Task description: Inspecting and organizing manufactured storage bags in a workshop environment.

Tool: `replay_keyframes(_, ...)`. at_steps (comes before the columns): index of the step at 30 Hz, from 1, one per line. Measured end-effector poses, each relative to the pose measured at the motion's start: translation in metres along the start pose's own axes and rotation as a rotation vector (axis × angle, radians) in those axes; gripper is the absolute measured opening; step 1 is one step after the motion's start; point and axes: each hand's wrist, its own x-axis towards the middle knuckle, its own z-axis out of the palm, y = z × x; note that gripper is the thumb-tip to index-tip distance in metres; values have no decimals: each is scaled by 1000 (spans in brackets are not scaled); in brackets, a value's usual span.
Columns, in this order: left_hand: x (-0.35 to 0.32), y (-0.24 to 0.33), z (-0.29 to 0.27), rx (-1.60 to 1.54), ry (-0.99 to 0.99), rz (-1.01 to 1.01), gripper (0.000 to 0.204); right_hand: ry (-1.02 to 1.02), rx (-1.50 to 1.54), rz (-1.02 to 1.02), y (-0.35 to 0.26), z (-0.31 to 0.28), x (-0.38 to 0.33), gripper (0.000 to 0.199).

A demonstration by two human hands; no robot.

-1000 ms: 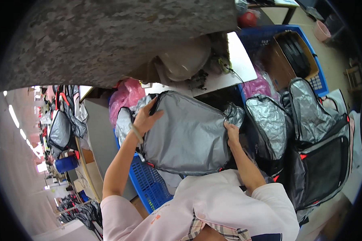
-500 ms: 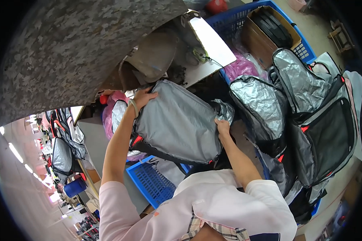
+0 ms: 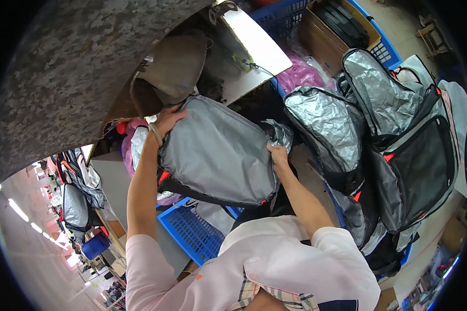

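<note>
A grey fabric bag (image 3: pixel 218 150) with dark edging and small red tabs is spread between my two hands, its broad face turned up. My left hand (image 3: pixel 168 120) grips its upper left corner, thumb lying on the grey cloth and the fingers mostly hidden behind the edge. My right hand (image 3: pixel 278 155) pinches the bag's right edge. Crumpled silver lining (image 3: pixel 281 136) shows just beyond that hand. What lies beneath the bag is largely hidden.
Silver-lined bags (image 3: pixel 324 124) are piled at the right. A blue crate (image 3: pixel 386 49) with a cardboard box (image 3: pixel 319 39) stands at the far right. Another blue basket (image 3: pixel 192 230) sits below the bag. A camouflage-patterned surface (image 3: pixel 83 62) covers the upper left, beside a white tabletop (image 3: pixel 259 46).
The bag and both hands have shifted slightly left and up in the picture. The surroundings have shifted similarly, and both hands keep their hold.
</note>
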Motion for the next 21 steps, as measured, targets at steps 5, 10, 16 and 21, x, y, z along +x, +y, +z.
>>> replay_keyframes(5,-18,4,-7,-80,-7,0,52,-168,49,1,-22,-5,-22,22)
replay_keyframes(10,-141,-36,-43,375,377,-152,45,-655,-60,269,-21,7,-68,20)
replay_keyframes(16,-377,-173,-33,473,1012,-542,41,-1322,-864,211,-33,74,-222,29)
replay_keyframes(21,-509,-166,-35,690,1383,-425,52,-1341,-864,-593,-99,119,-282,32)
